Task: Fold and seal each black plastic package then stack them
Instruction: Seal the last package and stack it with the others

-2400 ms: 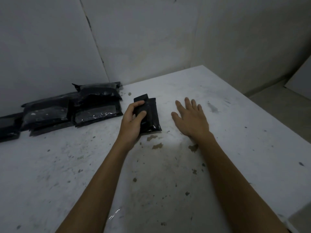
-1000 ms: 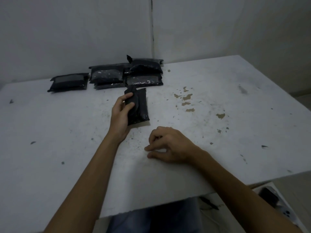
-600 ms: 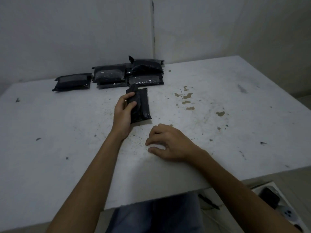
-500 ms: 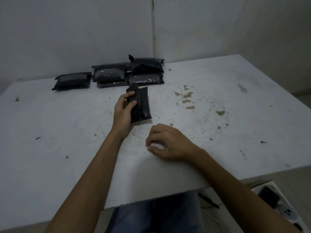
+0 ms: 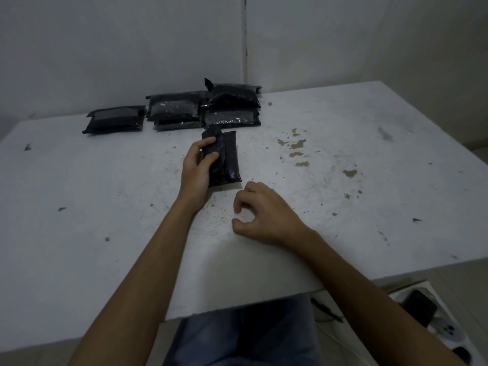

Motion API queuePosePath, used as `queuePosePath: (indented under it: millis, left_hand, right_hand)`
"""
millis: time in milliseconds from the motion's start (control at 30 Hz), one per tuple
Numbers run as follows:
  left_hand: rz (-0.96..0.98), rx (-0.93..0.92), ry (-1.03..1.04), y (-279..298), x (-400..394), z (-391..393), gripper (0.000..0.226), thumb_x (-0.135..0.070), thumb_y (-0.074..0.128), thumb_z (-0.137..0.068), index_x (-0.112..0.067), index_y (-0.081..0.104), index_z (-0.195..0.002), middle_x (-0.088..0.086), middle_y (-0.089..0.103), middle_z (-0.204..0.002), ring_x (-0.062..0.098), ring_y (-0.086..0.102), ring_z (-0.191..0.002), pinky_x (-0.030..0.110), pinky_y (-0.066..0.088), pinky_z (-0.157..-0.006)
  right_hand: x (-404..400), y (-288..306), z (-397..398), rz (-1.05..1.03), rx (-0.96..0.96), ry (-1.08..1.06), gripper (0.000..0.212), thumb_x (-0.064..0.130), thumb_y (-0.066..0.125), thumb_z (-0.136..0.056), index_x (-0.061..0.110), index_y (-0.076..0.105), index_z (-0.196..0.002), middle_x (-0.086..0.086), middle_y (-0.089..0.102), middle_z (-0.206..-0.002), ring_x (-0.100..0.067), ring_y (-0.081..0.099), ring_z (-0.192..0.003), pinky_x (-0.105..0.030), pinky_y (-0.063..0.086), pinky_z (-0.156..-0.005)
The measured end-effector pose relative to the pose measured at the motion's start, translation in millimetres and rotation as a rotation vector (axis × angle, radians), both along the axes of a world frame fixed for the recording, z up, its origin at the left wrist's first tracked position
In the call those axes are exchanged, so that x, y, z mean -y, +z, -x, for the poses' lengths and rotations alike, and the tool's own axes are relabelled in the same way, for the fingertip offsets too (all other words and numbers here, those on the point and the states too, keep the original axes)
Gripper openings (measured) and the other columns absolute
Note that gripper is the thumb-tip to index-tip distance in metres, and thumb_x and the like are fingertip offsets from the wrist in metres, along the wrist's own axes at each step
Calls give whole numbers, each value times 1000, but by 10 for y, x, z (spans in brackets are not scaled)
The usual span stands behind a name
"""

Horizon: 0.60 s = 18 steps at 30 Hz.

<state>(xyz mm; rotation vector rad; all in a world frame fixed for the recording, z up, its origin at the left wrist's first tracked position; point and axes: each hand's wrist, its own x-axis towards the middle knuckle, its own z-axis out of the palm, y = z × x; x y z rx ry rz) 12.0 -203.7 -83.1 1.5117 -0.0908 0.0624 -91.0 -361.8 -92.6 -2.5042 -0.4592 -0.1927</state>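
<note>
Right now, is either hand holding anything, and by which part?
The left hand grips the folded black plastic package by its left edge, near the far end. The right hand holds nothing.

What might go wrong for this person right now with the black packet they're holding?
Only the left hand grips the folded flap of the black packet; the right hand rests on the table beside it, holding nothing, so the fold may spring open before sealing. The stacked packets near the wall look uneven, and one more could make them slide. The dim light may hide a poor seal.
</note>
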Motion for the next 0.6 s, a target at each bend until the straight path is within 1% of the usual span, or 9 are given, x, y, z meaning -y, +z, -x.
queuePosePath:
  millis: [133,267,333,467,533,600]
  left_hand:
    - [2,-2,-15,8,3,11,32,-3,52,-102,-12,62,-131,2,67,-124,8,69,-102,24,57,-82]
    - [17,-13,-50,22,-14,73,32,-3,53,-102,-12,61,-131,6,66,-126,13,70,-103,26,58,-79]
    - [20,-14,-75,17,-59,129,31,-3,53,-103,-13,61,-131,7,66,-126,15,70,-103,26,58,-77]
    - [41,-21,-122,-11,-147,247,30,-3,53,-103,-14,61,-130,7,64,-128,17,68,-106,25,58,-76]
    - [58,-28,-143,-12,-190,299,30,-3,52,-103,-14,62,-129,6,64,-127,18,68,-108,25,58,-77]
    - [77,-36,-157,-12,-229,340,30,-2,52,-103,-16,62,-128,5,64,-127,19,67,-110,27,59,-78]
  right_hand:
    - [12,8,8,-31,-15,-24,15,34,72,-83,24,63,-89,9,49,-88,-10,45,-87,-28,43,-75]
    - [0,-30,2,-57,-3,-84,7,26,70,-86,23,64,-88,10,48,-87,-6,44,-85,-23,38,-71]
    - [-33,-79,34,-27,51,-163,6,21,68,-88,18,67,-93,7,48,-89,-8,43,-86,-25,39,-71]
    - [-173,-178,281,81,172,-341,25,23,68,-90,6,71,-108,-5,56,-97,-18,51,-90,-35,50,-75]
    - [-272,-213,434,122,203,-383,32,26,66,-90,3,71,-111,-9,59,-102,-22,53,-93,-37,51,-76]
    - [-366,-235,554,184,220,-424,37,31,61,-91,3,70,-113,-9,61,-104,-23,54,-94,-38,51,-74]
